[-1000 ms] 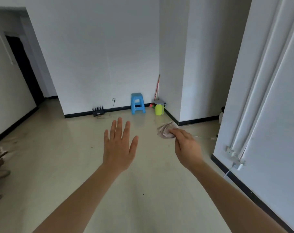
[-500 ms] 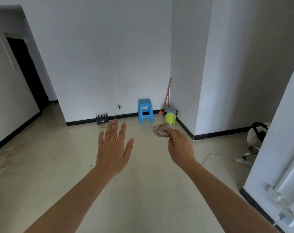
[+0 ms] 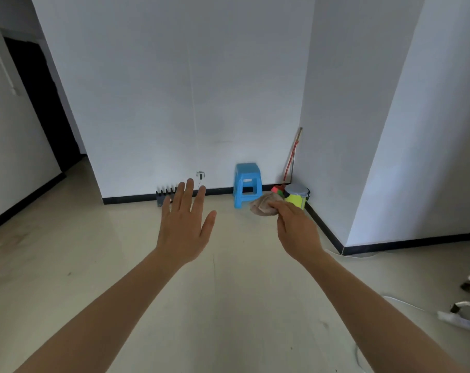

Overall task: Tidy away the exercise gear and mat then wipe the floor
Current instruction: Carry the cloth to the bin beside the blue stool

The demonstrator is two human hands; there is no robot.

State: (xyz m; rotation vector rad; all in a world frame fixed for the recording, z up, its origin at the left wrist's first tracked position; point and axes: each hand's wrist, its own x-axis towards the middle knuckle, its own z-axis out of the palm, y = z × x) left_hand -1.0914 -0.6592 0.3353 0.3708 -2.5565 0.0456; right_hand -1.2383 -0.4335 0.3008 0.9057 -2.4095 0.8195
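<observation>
Swinging your view leftward, you've dropped the white pipes and wall sockets out of sight on the right, and the far corner now sits nearly dead ahead, so you're turning into the open room rather than wiping yet. Your right hand [image 3: 295,227] is clenched on the crumpled brownish cloth [image 3: 263,207], carried in the air out in front of you, well above the floor [image 3: 228,305]. Your left hand [image 3: 184,227] is released, fingers spread, palm down, holding nothing. No mat or exercise gear shows anywhere here, so my read is the tidying is behind you and the wiping is the step in hand, though the cloth has not met the floor. Ahead, against the wall, stand the blue stool [image 3: 246,184], the yellow-green bin [image 3: 297,196] just beside it in the corner, a red-handled stick [image 3: 291,157] leaning there, and a black rack [image 3: 165,196] near the skirting. A white power strip [image 3: 455,320] lies at lower right. No writing or brand is readable anywhere.
</observation>
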